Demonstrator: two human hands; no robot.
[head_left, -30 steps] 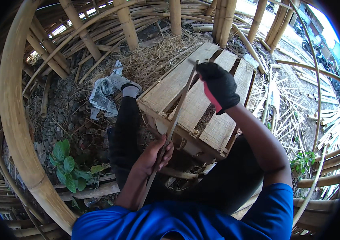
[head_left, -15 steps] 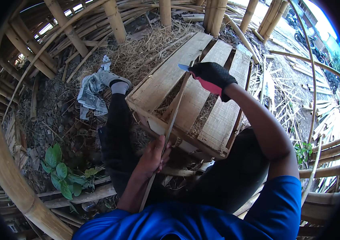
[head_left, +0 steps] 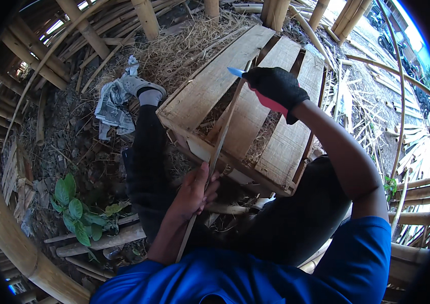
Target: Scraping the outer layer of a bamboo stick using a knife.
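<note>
My left hand is bare and closed around a long thin bamboo strip, near its lower part. The strip runs up across a wooden crate made of pale planks. My right hand wears a black glove and grips a knife with a pink handle and a blue blade tip. The blade meets the upper end of the strip, above the crate. My legs in dark trousers sit on both sides of the crate.
Thick bamboo poles curve around at the left and stand at the back. Dry straw lies behind the crate, a crumpled rag beside my grey shoe. A green plant grows at lower left. Split bamboo scraps litter the right.
My right hand has slid the knife further up along the strip, away from my body. The left hand has kept its hold on the strip.
</note>
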